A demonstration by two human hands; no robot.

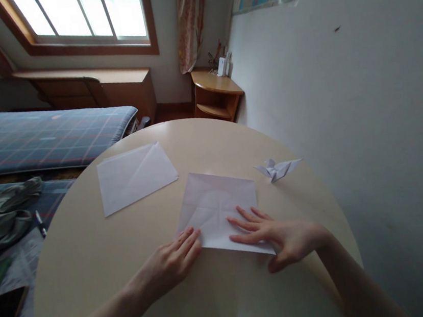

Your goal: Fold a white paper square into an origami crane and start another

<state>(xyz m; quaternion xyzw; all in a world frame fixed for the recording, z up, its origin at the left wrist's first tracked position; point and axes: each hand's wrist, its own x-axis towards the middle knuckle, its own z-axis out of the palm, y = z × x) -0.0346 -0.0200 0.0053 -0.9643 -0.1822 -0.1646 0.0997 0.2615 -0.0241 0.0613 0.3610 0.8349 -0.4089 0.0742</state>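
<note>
Noted on one round cream-coloured tabletop (pixel 210 151): one square sheet of white paper (pixel 216 196), lying flat near the middle, marked with faint creases. Two bare hands at its near side. Left hand (pixel 175 258): fingers close together, gently bent, tips on the near-left corner; thumb hidden, so cannot tell whether pinching the paper. Right hand (pixel 276 230): spread wide, four fingers fanned over the near-right part, thumb out past the near edge; resting on the sheet, gripping nothing.

Also counted: one folded white paper bird (pixel 274 170), right of the sheet; one stack of white paper (pixel 137 180), to the left, layers too indistinct to count. Behind: one wood-framed window (pixel 89 14), two patterned curtains (pixel 191 27).
</note>
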